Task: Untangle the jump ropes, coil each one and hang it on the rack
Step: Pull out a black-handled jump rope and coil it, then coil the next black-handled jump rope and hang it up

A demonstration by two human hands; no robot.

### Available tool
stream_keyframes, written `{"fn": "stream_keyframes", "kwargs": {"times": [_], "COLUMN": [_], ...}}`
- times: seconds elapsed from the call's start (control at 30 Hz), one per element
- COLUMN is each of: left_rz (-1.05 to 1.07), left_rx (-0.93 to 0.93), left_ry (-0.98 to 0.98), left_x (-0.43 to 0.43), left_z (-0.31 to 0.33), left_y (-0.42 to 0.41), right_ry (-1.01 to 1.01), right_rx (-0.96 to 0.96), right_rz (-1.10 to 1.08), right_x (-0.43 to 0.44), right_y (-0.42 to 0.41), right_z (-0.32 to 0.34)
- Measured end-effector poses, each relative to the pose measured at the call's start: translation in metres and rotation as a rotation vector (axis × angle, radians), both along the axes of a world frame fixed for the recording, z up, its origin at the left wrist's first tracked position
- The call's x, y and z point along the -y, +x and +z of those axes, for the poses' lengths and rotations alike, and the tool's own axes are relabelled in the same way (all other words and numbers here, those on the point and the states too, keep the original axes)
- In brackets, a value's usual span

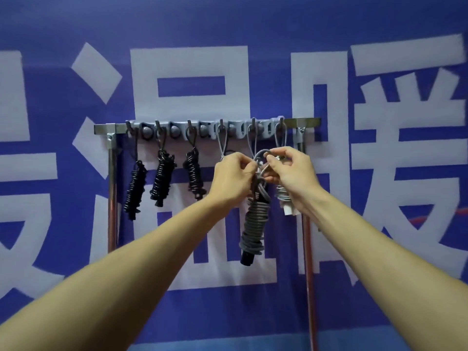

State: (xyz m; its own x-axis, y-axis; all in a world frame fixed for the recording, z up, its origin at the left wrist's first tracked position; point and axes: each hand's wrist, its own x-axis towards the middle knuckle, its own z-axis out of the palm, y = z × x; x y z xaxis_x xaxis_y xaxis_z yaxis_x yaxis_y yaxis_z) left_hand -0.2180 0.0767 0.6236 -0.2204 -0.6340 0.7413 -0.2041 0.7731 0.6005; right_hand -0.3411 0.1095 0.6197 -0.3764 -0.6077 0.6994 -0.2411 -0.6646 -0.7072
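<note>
Grey jump rope (254,225), coiled: fingers of left hand (231,179) and right hand (291,173) pinch its half-hidden top loop.

This reads as a sports or activity venue's kit corner, not a home. A blue banner (253,21) fills the whole backdrop with huge white characters (190,62), the kind of thing hung in a hall or at an event. Just above centre, toward twelve o'clock, a metal rack (103,128) on two upright poles (111,198) carries a grey hook strip (174,131). Three black coiled ropes (162,178) hang toward nine o'clock. A grey coiled rope (254,224) dangles just off centre toward five o'clock. At six o'clock there's a paler blue band (228,347), either floor or hem, hard to tell.
</note>
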Motion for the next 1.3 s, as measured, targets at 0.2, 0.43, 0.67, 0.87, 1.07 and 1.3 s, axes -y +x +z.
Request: {"fn": "stream_keyframes", "kwargs": {"times": [0.2,0.43,0.67,0.87,1.07,1.3], "left_rz": [0.047,0.074,0.149,0.145,0.181,0.120], "left_rx": [0.043,0.049,0.218,0.287,0.404,0.640], "left_ry": [-0.045,-0.006,0.013,-0.114,-0.114,0.031], "left_x": [0.050,0.096,0.118,0.091,0.054,0.031], "left_z": [0.059,0.106,0.101,0.078,-0.003,-0.111], "left_y": [-0.017,-0.033,-0.048,-0.025,0.016,0.071], "right_ry": [-0.041,-0.054,0.032,0.005,-0.003,0.168], "right_rx": [-0.003,0.092,0.036,-0.233,-0.408,-0.674], "right_rz": [-0.077,-0.210,-0.394,-0.573,-0.628,-0.488], "right_x": [0.056,0.103,0.140,0.125,0.082,0.047], "right_y": [-0.018,-0.021,-0.039,-0.035,-0.008,0.025], "right_z": [0.062,0.110,0.102,0.076,0.012,-0.120]}}
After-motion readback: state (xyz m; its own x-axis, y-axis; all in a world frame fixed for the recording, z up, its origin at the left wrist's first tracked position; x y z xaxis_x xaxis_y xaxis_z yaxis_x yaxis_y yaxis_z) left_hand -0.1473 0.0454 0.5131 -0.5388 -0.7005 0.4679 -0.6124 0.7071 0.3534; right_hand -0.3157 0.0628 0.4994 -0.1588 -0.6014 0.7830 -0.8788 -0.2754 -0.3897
